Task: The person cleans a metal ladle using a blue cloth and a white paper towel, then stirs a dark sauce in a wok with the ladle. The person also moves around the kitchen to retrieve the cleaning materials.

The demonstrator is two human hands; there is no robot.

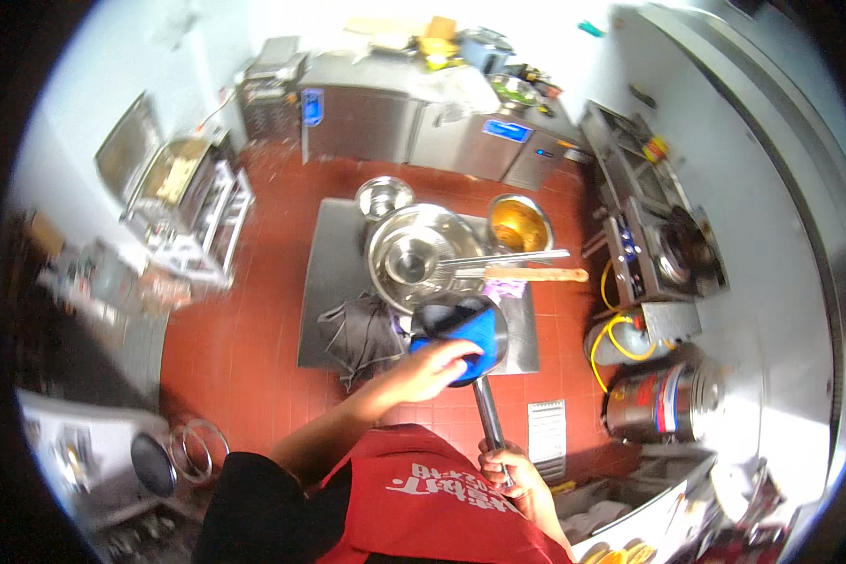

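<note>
My right hand (pixel 513 474) grips the long dark handle of a small saucepan (pixel 502 347), held in front of the red apron. A blue cloth (pixel 481 331) lies over part of the pan's dark inside. My left hand (pixel 431 368) is on this cloth, fingers curled over it. Just beyond the pan, a large steel basin (pixel 388 271) stands on a low steel table (pixel 331 275). Inside the basin is a round steel ladle or pot (pixel 410 259) with a metal handle. A wooden handle (pixel 536 273) rests across the basin's rim. Dark crumpled fabric (pixel 366 331) lies beside the pan.
A small steel bowl (pixel 384 196) and a bowl with an orange-brown inside (pixel 518 222) stand at the table's far side. A gas stove (pixel 648 247) and a gas cylinder (pixel 610 338) with a yellow hose line the right. A steel counter (pixel 359 120) runs along the back.
</note>
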